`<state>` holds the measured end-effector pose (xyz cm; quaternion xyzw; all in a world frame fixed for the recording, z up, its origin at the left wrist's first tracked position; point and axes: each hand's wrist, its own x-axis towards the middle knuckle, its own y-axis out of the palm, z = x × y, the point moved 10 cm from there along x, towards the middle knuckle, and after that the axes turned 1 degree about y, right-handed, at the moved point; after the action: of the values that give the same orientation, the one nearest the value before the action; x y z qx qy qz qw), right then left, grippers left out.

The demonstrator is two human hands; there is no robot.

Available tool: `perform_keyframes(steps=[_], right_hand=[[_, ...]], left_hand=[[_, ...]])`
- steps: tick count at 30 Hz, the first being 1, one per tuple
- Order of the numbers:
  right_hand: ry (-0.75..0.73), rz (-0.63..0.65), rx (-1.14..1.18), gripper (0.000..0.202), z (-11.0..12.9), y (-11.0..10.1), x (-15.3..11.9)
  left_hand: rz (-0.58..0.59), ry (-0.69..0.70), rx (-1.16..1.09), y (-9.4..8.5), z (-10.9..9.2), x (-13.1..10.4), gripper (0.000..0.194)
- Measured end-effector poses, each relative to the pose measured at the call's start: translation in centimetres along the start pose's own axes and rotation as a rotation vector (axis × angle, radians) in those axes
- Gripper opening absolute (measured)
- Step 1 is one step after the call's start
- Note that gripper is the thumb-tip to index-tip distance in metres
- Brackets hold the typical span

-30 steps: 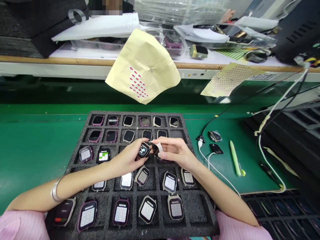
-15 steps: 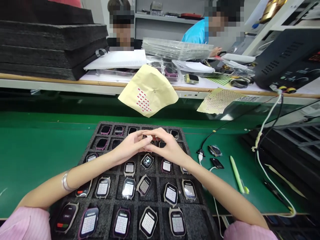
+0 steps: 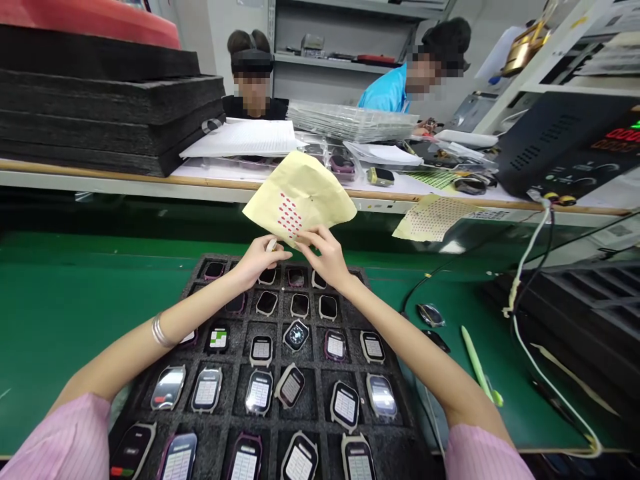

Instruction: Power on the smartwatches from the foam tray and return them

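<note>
A dark foam tray [image 3: 320, 363] with many compartments holds rows of smartwatch bodies, some with lit screens, such as a round-dial one [image 3: 297, 335]. Over its far edge, my left hand [image 3: 263, 259] is closed around a small pale watch body [image 3: 271, 245], mostly hidden by the fingers. My right hand [image 3: 324, 255] has its fingertips at the lower corner of a yellow sheet [image 3: 305, 193] with small red arrow stickers. Whether those fingers pinch the sheet or a sticker is too small to tell.
Black foam trays [image 3: 105, 107] are stacked on the shelf at the left. A black power unit [image 3: 565, 147] stands at the right. A green pen [image 3: 476, 360] and cables lie on the green bench [image 3: 65, 300]. Two people are behind the shelf.
My hands were together over the tray's far rows. They have come apart, and my right hand has moved up to the yellow sheet's lower corner. The view has tilted up slightly.
</note>
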<state>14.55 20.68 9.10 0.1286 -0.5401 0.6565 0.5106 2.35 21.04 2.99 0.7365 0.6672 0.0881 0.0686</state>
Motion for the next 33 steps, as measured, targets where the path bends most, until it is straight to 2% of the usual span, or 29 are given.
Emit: perform_keyframes(steps=[4,12,20,24,26,28,31,33], right_hand=[[-0.067,-0.005,-0.002,0.019,0.2,0.3,0.8],[-0.147,-0.045,0.049,0.017,1.4,-0.5,1.4],[-0.098,-0.069,0.130,0.015,1.4,-1.3,1.9],[-0.018,-0.124,0.142,0.017,1.8,-2.3,1.9],[0.015,-0.167,0.141,0.017,2.7,-3.0,1.2],[0.001,-0.151,0.141,0.013,4.5,-3.3,0.2],[-0.158,-0.007,0.079,0.009,8.5,-2.3,-1.7],[-0.287,0.079,-0.040,0.012,10.8,-1.3,-3.0]], left_hand=[[-0.010,0.027,0.043,0.7,-0.4,-0.2,0.023],[-0.057,0.132,0.173,0.6,-2.2,-0.7,0.017],[-0.077,0.195,0.248,0.8,-3.1,-0.9,0.014],[-0.033,0.164,0.301,0.9,-3.0,-2.0,0.019],[0.017,0.140,0.322,0.8,-2.3,-3.0,0.038],[0.094,0.133,0.349,0.9,-1.5,-4.5,0.051],[0.180,0.130,0.512,1.3,-0.4,-7.0,0.055],[0.194,0.144,0.624,1.7,-0.3,-8.5,0.053]])
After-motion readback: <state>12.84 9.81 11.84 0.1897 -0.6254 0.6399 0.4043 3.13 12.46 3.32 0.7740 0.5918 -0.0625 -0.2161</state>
